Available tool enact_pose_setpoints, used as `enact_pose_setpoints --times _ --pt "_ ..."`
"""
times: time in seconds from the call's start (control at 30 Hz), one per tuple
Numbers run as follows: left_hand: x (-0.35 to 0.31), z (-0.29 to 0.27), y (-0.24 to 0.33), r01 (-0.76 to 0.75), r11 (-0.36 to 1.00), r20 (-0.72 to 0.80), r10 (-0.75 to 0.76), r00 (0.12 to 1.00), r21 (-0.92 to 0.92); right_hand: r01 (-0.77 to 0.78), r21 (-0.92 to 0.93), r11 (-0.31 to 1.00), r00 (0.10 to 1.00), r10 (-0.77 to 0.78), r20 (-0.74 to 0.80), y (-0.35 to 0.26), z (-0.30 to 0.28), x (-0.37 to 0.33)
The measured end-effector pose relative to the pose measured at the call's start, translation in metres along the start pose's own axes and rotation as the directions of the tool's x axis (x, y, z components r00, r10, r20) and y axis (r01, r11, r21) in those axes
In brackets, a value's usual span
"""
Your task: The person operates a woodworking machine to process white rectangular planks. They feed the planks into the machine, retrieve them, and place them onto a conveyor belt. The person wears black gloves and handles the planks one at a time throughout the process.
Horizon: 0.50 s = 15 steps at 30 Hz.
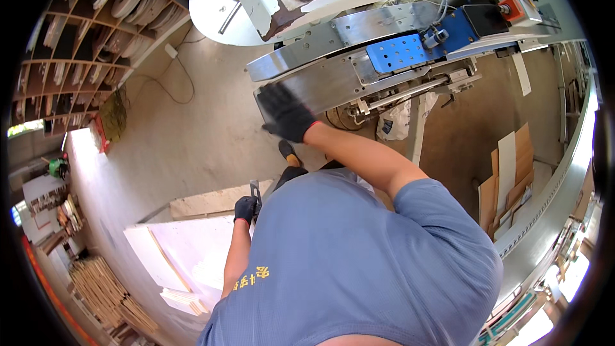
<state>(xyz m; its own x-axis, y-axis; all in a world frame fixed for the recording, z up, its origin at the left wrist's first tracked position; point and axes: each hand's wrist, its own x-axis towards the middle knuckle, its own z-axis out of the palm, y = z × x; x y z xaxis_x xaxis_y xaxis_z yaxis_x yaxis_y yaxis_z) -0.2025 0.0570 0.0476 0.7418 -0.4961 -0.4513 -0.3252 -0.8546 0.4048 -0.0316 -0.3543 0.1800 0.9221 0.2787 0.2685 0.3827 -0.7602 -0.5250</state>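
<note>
My right hand (286, 113), in a black glove with a red cuff, reaches forward over the end of a long metal machine table (320, 86). Its fingers are stretched out and slightly blurred. Whether the palm touches the metal I cannot tell. My left hand (245, 209), gloved the same way, is down at my left side. Its fingers are closed around a small dark grey tool (255, 191) with a flat upright end; the exact kind is unclear. Beside that hand lie large white panels (186, 250).
A blue perforated plate (397, 56) and a steel guide rail (339, 32) top the machine. Shelves with edging rolls (83, 38) stand at the far left. A cable (189, 93) lies on the floor. Cardboard sheets (507, 176) lean at right, and wooden strips (109, 295) are stacked at lower left.
</note>
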Motion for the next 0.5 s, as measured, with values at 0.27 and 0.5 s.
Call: enact_pose_setpoints --times 0.27,0.5 --pt "-0.016 -0.024 0.114 0.437 0.422 0.13 -0.585 0.8 -0.794 -0.57 -0.064 0.819 0.793 0.528 -0.304 0.133 -0.081 -0.124" --pt "0.004 -0.106 0.158 -0.136 -0.047 -0.118 -0.275 0.954 -0.99 -0.474 0.557 0.682 0.879 0.399 0.26 -0.032 -0.05 -0.103"
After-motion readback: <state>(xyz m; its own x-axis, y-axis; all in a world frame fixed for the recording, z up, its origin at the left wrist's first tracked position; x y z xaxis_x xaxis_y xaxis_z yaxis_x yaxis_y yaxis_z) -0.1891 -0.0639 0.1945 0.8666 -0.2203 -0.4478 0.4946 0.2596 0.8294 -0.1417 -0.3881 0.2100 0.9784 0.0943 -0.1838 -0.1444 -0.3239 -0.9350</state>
